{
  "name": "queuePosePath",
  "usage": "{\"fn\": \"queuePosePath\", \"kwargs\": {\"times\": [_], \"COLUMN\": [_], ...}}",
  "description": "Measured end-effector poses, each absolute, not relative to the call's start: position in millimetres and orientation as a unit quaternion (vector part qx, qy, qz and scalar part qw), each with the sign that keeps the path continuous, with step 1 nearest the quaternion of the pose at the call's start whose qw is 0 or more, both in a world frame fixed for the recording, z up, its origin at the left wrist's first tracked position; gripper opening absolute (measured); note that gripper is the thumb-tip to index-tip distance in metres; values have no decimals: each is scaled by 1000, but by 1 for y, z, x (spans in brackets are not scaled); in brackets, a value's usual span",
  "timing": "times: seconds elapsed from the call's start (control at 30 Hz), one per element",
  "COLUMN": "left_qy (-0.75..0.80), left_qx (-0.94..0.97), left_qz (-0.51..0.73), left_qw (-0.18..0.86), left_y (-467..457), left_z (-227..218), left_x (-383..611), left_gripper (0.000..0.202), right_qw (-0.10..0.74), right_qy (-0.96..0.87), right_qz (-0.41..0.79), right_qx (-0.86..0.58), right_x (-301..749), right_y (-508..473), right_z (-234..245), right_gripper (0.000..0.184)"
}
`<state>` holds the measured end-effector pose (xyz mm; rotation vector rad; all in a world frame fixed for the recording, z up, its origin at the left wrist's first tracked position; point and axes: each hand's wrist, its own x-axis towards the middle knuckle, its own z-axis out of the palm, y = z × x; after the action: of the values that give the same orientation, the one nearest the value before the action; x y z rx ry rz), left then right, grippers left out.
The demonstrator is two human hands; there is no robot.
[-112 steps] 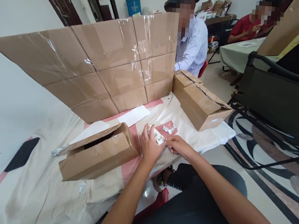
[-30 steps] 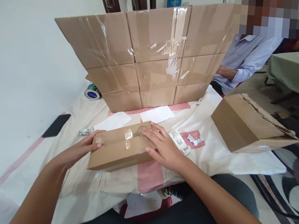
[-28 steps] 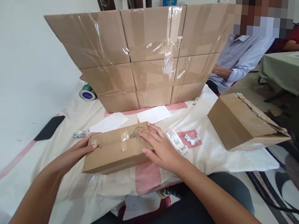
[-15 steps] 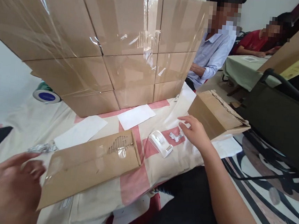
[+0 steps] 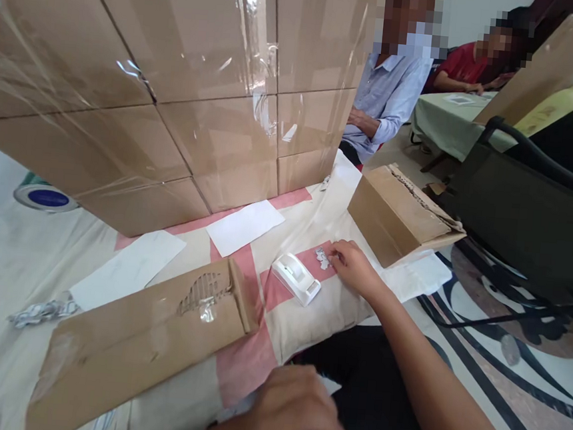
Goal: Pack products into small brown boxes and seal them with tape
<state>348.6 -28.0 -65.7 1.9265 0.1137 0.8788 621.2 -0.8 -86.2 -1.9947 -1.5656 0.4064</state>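
My right hand (image 5: pixel 355 266) rests low over the pink patch of the cloth, fingertips pinched together at the edge of small printed paper scraps (image 5: pixel 321 258). Just left of it stands a white tape dispenser (image 5: pixel 295 279). My left hand (image 5: pixel 294 410), a little blurred, is over the front edge of the table near my lap. Its fingers are curled in, and whatever they hold, if anything, is hidden. A long cardboard box (image 5: pixel 145 343) with a torn, taped patch lies to the left. More crumpled paper scraps (image 5: pixel 42 314) lie beyond its left end.
A taped wall of cardboard boxes (image 5: pixel 214 122) rises at the back. White sheets (image 5: pixel 245 228) lie before it. An open cardboard box (image 5: pixel 401 215) stands at right, a tape roll (image 5: pixel 47 197) at left. Two people sit beyond; a dark chair (image 5: pixel 527 216) is at right.
My left hand has moved from the left end of the long box to the front by my lap, its fingers curling. My right hand has lowered onto the paper scraps. The view has shifted.
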Motion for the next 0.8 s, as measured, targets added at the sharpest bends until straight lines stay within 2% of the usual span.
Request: {"fn": "queuePosePath", "kwargs": {"times": [0.03,0.23,0.4,0.63,0.73,0.8], "left_qy": [33,-15,35,60,185,284], "left_qx": [785,774,781,745,667,573], "left_qz": [359,321,242,243,300,337], "left_qw": [503,545,575,619,656,691], "left_y": [-32,-38,-40,-28,-26,-27], "left_z": [-62,-80,-106,-100,-99,-98], "left_x": [356,420,420,408,410,414], "left_gripper": [6,14,15,15,8,16], "right_qw": [288,279,253,360,395,410], "right_qy": [-583,-585,-575,-513,-527,-554], "right_qz": [155,173,181,228,300,366], "right_qx": [-743,-742,-757,-745,-690,-625], "right_x": [624,641,643,631,623,618], "right_y": [-2,-12,-16,-18,-22,-26], "right_z": [-88,-95,-90,-67,-53,-44], "right_gripper": [18,37,20,14,11,9]}}
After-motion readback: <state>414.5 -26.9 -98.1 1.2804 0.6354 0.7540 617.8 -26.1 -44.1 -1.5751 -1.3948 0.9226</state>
